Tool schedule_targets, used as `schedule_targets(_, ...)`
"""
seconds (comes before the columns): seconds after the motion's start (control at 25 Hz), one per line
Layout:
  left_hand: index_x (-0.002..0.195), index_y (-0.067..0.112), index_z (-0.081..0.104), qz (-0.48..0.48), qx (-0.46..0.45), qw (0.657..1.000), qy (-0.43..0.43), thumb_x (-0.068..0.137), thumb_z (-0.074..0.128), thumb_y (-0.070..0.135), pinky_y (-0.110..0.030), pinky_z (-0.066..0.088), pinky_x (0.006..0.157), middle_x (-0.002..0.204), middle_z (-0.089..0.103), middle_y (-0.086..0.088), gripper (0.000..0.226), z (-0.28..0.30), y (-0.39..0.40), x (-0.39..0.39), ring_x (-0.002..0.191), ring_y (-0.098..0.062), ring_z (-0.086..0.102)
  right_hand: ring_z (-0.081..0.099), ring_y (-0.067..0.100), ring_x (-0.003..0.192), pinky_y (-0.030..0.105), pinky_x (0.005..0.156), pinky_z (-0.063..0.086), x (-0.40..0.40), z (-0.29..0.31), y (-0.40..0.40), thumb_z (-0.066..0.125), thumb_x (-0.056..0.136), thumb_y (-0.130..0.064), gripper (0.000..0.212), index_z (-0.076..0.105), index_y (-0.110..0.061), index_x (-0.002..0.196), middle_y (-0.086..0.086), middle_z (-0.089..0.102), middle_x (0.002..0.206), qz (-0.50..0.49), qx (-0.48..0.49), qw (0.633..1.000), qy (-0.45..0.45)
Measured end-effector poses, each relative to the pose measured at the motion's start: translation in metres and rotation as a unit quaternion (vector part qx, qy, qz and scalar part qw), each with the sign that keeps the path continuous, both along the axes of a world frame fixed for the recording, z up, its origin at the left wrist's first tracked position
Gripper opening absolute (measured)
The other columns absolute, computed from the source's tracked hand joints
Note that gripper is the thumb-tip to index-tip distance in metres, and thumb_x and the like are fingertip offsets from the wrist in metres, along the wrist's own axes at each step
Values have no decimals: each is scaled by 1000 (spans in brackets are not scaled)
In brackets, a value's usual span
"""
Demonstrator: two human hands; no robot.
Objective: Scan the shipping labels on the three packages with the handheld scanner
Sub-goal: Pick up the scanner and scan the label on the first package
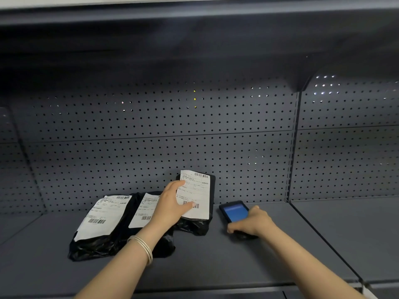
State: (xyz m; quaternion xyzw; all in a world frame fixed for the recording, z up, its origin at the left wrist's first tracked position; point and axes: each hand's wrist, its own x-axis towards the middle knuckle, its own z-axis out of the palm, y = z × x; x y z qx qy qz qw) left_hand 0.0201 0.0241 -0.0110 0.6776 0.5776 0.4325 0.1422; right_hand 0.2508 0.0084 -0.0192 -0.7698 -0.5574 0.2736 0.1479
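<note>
Three black plastic packages with white shipping labels lie side by side on the grey shelf [216, 266]. The left package [101, 225] lies flat. The middle package [144, 209] is partly hidden under my left forearm. The right package [199, 197] is tilted up with its label facing me, and my left hand [173, 202] rests spread on that label. To the right of it, my right hand [252, 222] grips the handheld scanner [234, 212], a dark device with a lit blue screen that sits low on the shelf.
A grey perforated back panel [151, 137] closes the shelf bay behind the packages. An upper shelf [194, 18] hangs overhead. A vertical post [293, 147] divides this bay from another shelf section [345, 223] at the right.
</note>
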Motion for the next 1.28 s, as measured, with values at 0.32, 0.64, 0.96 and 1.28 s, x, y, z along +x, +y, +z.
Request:
schedule_targets(0.32, 135, 20, 44, -21, 92, 995, 18, 73, 79, 19, -9, 26, 96, 133, 37, 14, 71, -12, -11, 4, 116, 3, 37, 55, 15, 58, 18, 40, 37, 11, 76, -37, 88, 60, -43, 62, 59, -8, 103, 0, 62, 74, 73, 90, 985, 127)
schedule_targets(0.64, 141, 23, 39, -29, 111, 990, 78, 74, 78, 23, -8, 32, 91, 139, 33, 12, 78, -21, -19, -1, 114, 8, 38, 61, 11, 68, 22, 57, 46, 9, 109, -93, 89, 63, -42, 59, 61, -18, 109, -6, 65, 78, 159, 94, 978, 93)
schedule_targets(0.96, 142, 24, 37, -14, 102, 991, 85, 74, 79, 26, -17, 36, 92, 132, 27, 23, 81, -21, -24, -9, 116, 3, 41, 59, 17, 69, 29, 60, 45, 10, 114, -107, 84, 61, -56, 70, 54, -18, 111, -1, 65, 88, 180, 61, 981, 29)
schedule_targets(1.28, 142, 24, 37, -11, 104, 991, 83, 73, 80, 24, -19, 39, 92, 132, 28, 22, 81, -21, -21, -9, 113, 3, 41, 50, 23, 59, 27, 55, 42, 10, 119, -108, 80, 63, -57, 52, 61, -16, 88, 4, 57, 71, 209, 54, 976, 8)
